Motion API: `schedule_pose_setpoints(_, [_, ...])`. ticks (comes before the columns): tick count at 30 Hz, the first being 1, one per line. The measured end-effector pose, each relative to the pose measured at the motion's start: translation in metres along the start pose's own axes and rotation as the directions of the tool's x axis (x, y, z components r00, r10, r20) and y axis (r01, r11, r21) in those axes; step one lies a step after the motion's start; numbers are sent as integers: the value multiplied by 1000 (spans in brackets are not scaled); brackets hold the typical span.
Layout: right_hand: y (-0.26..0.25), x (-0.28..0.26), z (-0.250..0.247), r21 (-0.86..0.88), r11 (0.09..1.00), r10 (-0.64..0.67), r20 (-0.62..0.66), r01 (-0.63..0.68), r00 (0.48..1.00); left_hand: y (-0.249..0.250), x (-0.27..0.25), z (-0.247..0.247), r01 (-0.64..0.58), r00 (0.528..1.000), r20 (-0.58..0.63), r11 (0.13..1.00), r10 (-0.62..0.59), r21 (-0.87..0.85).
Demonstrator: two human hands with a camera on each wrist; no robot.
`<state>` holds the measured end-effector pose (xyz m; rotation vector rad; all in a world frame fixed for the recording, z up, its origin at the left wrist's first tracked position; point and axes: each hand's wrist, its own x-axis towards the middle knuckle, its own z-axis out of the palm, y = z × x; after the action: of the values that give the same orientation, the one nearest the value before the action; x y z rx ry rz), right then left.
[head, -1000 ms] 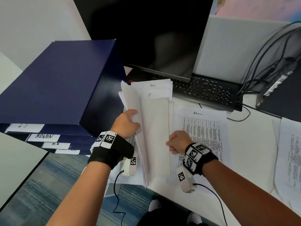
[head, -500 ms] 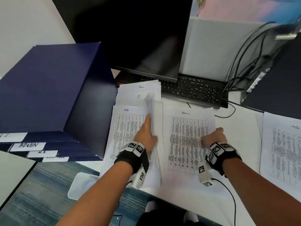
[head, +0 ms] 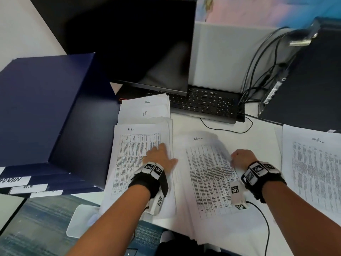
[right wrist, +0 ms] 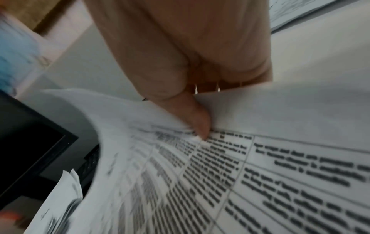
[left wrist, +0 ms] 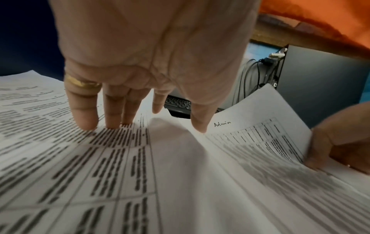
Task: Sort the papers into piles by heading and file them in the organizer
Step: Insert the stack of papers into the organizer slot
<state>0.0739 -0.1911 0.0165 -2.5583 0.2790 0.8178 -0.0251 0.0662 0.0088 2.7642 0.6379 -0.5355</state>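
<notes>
Since half a second ago, the left hand (head: 159, 156) has laid its sheet down and now rests flat, fingers straight, on the HR pile (head: 136, 156) beside the blue organizer (head: 55, 115). Just right of it on the surface (head: 258, 133), the right hand (head: 240, 157) pinches the lifted edge of the Admin sheet (head: 208, 174).

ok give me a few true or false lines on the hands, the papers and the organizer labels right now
1. The left hand lies flat on the HR sheet. True.
2. The right hand is empty. False: it pinches the right edge of the Admin sheet.
3. The monitor is lit. False: it is dark.
4. The organizer has an ADMIN label. True.
5. The IT sheet lies nearer the keyboard than the HR sheet. True.
</notes>
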Motion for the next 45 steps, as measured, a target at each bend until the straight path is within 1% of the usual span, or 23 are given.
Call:
schedule_pose_setpoints(2, [6,4,0,-62,997,-45,54,48,998,4,3,0,-38,999,-24,999,37,-10])
schedule_pose_setpoints(4, [11,8,0,-37,998,-57,60,59,997,8,7,3,-107,994,-41,993,105,-47])
schedule_pose_setpoints(6, [15,9,-2,-12,997,-73,48,74,996,12,10,6,-133,991,-49,986,128,-104])
schedule_pose_setpoints(8, [25,14,-5,101,993,-58,31,54,998,16,12,8,-98,994,-54,986,92,-133])
schedule_pose_setpoints(9, [31,18,-6,196,980,-52,38,44,998,18,12,8,-80,996,-56,989,74,-123])
schedule_pose_setpoints(11, [45,30,-5,317,947,-59,51,40,997,23,12,4,-70,996,-66,993,64,-95])
schedule_pose_setpoints(13, [62,43,-1,400,915,-78,82,39,994,30,13,-2,-98,993,-81,985,88,-142])
schedule_pose_setpoints(15, [78,62,6,465,884,-93,88,42,992,37,15,-6,-140,990,-66,964,128,-227])
schedule_pose_setpoints(17, [77,58,4,524,851,-94,87,34,992,43,19,-5,-134,990,-8,913,142,-386])
schedule_pose_setpoints(19, [69,42,0,573,819,-95,78,34,992,48,20,-2,-107,991,3,796,135,-595])
schedule_pose_setpoints(20, [67,38,-1,593,805,-89,68,32,994,51,20,-2,-109,991,-13,740,134,-664])
schedule_pose_setpoints(21, [66,33,-2,610,792,-75,55,26,996,55,19,-1,-127,989,-40,704,139,-699])
schedule_pose_setpoints(23, [63,26,-2,649,761,-54,49,10,997,62,17,-1,-181,983,-116,673,141,-717])
schedule_pose_setpoints(26, [64,26,2,693,721,-41,22,14,999,69,18,0,-248,964,-248,686,101,-684])
schedule_pose_setpoints(28, [65,27,2,725,688,-4,-19,16,1000,69,23,1,-207,970,-242,641,33,-740])
schedule_pose_setpoints(30, [65,26,2,744,668,43,-61,16,997,68,28,2,-114,981,-182,557,-68,-822])
schedule_pose_setpoints(32, [66,25,3,760,650,57,-71,17,996,64,34,3,-24,976,-128,502,-175,-865])
schedule_pose_setpoints(35, [69,23,4,763,646,-7,-37,32,999,56,39,2,42,962,-108,526,-250,-849])
schedule_pose_setpoints(39, [63,15,-1,707,699,-110,-44,109,993,49,45,11,55,974,-69,523,-215,-851])
schedule_pose_setpoints(40, [62,16,-1,697,705,-134,-50,130,990,47,48,17,46,979,-58,494,-193,-868])
schedule_pose_setpoints(42, [60,13,-4,669,731,-145,-40,134,989,43,55,33,39,987,-24,386,-157,-922])
schedule_pose_setpoints(43, [60,14,-3,671,729,-150,-39,137,988,44,54,36,38,990,-7,312,-142,-949])
schedule_pose_setpoints(45, [59,17,-3,708,694,-147,-40,132,988,49,50,36,27,988,1,165,-157,-986])
